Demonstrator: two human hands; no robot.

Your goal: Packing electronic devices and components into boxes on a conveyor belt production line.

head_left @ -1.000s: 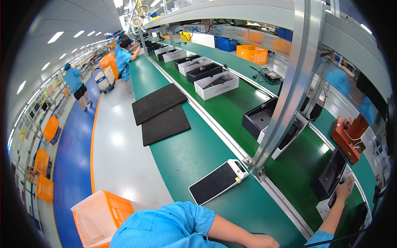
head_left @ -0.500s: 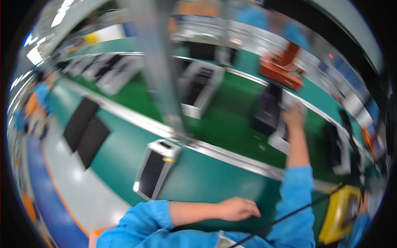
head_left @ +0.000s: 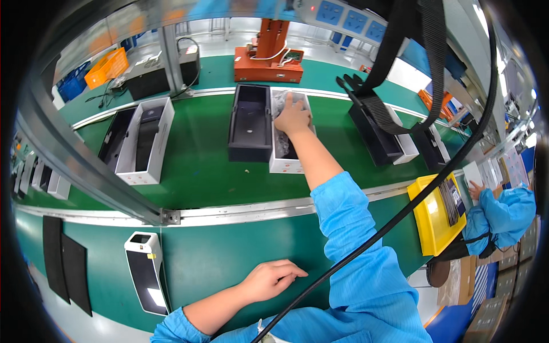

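My right hand (head_left: 294, 119) reaches forward into a long white box (head_left: 286, 166). Its fingers are spread over clear crumpled plastic (head_left: 280, 102) inside, and part of the box's contents is hidden under the hand. Against that box's left side lies an open dark box half (head_left: 250, 123) with a hollow interior. Close to my body, my left hand (head_left: 271, 280) rests over the green tabletop, fingers loosely stretched and holding nothing. To its left lies a white device with a long dark panel (head_left: 147, 274) and a small yellow tag.
More open boxes (head_left: 146, 143) sit along the green belt (head_left: 211, 183), behind a metal rail (head_left: 246, 211). A metal post (head_left: 86, 148) slants at left. A black cable (head_left: 366, 243) and strap (head_left: 389, 68) hang in front. A co-worker (head_left: 503, 214) sits right, beside a yellow tray (head_left: 426, 228).
The view has swung to the right and steadied. My right hand stays at the white box, fingers now visible on the plastic. My left hand remains near the table edge.
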